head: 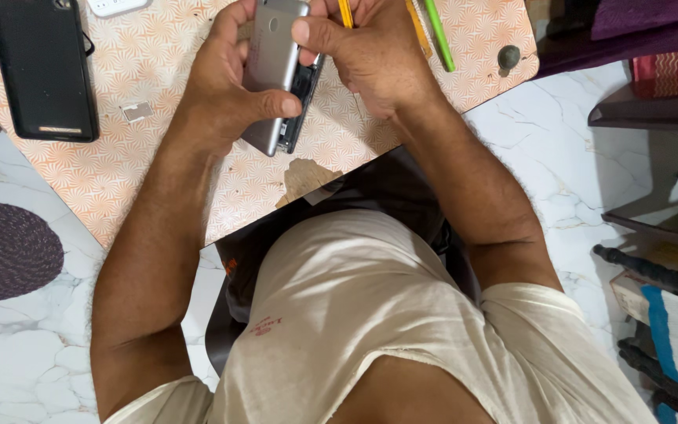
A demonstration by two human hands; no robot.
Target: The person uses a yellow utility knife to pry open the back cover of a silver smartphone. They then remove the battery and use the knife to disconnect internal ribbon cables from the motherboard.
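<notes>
Silver-grey metal catches the light at the upper middle of the frame, where a smartphone (pixel 276 74) is held back-side up between both hands, tilted so its long edge faces the camera. Its rear cover stands slightly away from the dark body beneath, leaving a gap along the right edge in which black internals show.

The left hand (pixel 225 86) cradles the phone from the left, its thumb pressed flat across the lower part of the cover and its other fingers curled round behind, which steadies the phone against the pull at the seam. The right hand (pixel 366 59) comes in from the right, thumb laid on the upper part of the cover and fingers bunched together at the open edge; a yellow tool (pixel 345 12) rises from between them at the top of the frame, though how it is pinched is hidden.

Beneath the hands lies an orange-patterned board (pixel 158 169), resting across the person's lap above a white marble floor (pixel 33 353). At the upper left of the frame a black phone case (pixel 41 67) lies flat on the board, with a small metal piece (pixel 136 111) just beside it. A green pencil (pixel 438 35) and a dark round knob (pixel 508 56) sit at the upper right.
</notes>
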